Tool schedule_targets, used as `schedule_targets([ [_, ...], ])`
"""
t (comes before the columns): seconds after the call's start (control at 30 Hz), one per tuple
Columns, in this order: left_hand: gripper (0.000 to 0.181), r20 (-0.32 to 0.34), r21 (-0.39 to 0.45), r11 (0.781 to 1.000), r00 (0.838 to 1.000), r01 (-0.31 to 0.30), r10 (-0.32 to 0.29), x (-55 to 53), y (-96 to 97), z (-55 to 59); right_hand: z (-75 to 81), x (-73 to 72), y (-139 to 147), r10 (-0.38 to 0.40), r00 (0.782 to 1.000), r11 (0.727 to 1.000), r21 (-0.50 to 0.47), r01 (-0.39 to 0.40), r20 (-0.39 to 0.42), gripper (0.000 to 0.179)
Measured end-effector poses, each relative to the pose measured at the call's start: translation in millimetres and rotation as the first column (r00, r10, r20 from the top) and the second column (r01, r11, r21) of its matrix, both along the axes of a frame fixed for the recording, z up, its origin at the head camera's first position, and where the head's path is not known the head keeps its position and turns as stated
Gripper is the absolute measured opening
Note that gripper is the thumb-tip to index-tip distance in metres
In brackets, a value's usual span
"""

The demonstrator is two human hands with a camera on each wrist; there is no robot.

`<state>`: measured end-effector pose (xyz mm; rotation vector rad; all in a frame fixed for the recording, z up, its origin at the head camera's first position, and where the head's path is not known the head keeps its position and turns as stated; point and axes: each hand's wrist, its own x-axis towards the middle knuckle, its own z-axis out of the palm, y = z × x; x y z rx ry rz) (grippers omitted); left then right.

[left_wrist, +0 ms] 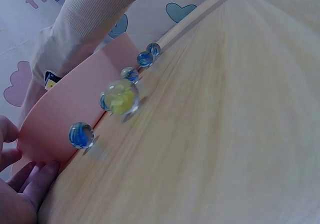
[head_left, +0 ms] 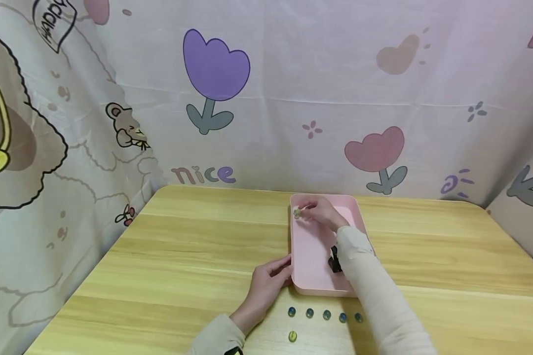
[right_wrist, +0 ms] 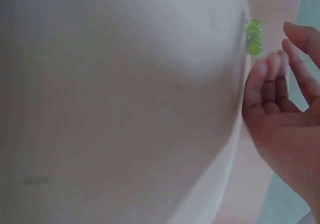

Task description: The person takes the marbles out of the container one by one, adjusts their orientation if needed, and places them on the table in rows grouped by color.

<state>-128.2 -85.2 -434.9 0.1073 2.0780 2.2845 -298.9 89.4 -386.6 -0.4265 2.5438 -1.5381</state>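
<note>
A pink tray (head_left: 311, 246) lies lengthwise on the wooden table. My right hand (head_left: 322, 212) is over its far end, fingertips beside a small cluster of yellow-green marbles (head_left: 297, 213) at the far left corner. In the right wrist view, a slight gap shows between the loosely bent fingers and those marbles (right_wrist: 254, 37). With fingers reaching forward, my left hand (head_left: 266, 286) touches the tray's left wall near the front. Several blue marbles (head_left: 326, 314) form a row in front of the tray, and one yellow marble (head_left: 292, 336) sits nearer to me.
A black device (head_left: 335, 260) shows beneath the right sleeve, over the tray. Behind the table hangs a printed cloth (head_left: 284, 64) with flowers and hearts. Bare wood of the table (head_left: 195, 246) extends left of the tray, and more lies to its right.
</note>
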Motion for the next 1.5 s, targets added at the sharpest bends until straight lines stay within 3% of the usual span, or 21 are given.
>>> schedule_targets([
  [0.7, 0.035, 0.000, -0.027, 1.000, 1.000, -0.009, 0.009, -0.5, 0.4, 5.7, -8.6, -4.0, -11.1, -0.128, 0.992, 0.988, 0.088, 0.127, 0.004, 0.020],
  [1.03, 0.035, 0.016, -0.050, 0.998, 1.000, -0.024, 0.025, 0.7, 0.2, -0.4, -13.4, -2.1, -13.9, -0.129, 0.991, 0.981, 0.142, 0.131, -0.021, 0.017],
  [1.5, 0.036, 0.001, -0.005, 1.000, 1.000, -0.005, 0.005, 0.9, 0.7, 3.3, -10.7, -1.7, -13.8, -0.087, 0.994, 0.977, 0.187, 0.098, -0.066, 0.011],
])
